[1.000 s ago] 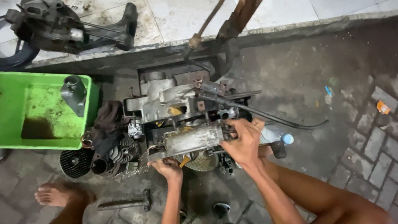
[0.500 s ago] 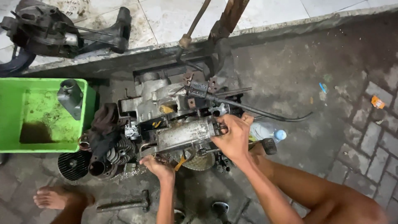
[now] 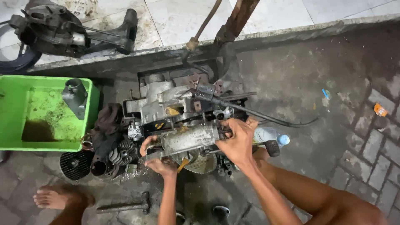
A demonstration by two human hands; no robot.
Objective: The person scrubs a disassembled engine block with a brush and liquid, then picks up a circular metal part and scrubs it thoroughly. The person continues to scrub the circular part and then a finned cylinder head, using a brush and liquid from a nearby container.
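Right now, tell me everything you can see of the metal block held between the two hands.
The metal block is a long, pale grey casting, dull and grimy, metal by the look of it. It lies roughly level across the front of the engine, tilted slightly up to the right. The left hand grips its left end from below; the right hand clasps its right end. A toothed sprocket shows just beneath it.

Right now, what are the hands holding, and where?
Both grip the grey metal engine casing: left hand at its left end, right hand at its right end.
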